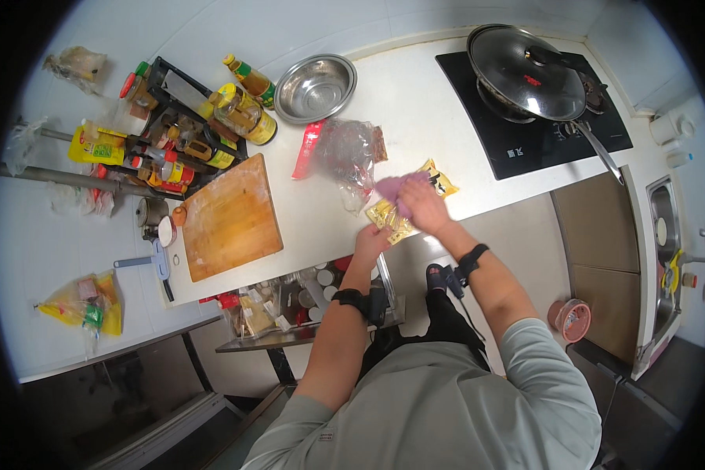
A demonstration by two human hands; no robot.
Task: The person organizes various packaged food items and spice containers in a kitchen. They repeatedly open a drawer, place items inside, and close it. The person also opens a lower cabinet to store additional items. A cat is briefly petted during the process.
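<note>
A yellow plastic food packet lies at the counter's front edge. My left hand pinches its lower left corner. Over the packet, my right hand presses a purple cloth that covers its middle; the hand is slightly blurred. The yellow printed end of a packet shows beyond the right hand; whether it is the same packet, I cannot tell. Just left of the cloth sits a clear plastic bag with dark contents, touching a red packet.
An open drawer of jars and packets juts out below the counter. A wooden cutting board lies left, near bottles. A steel bowl stands behind. To the right, a lidded wok sits on the cooktop, its handle pointing forward.
</note>
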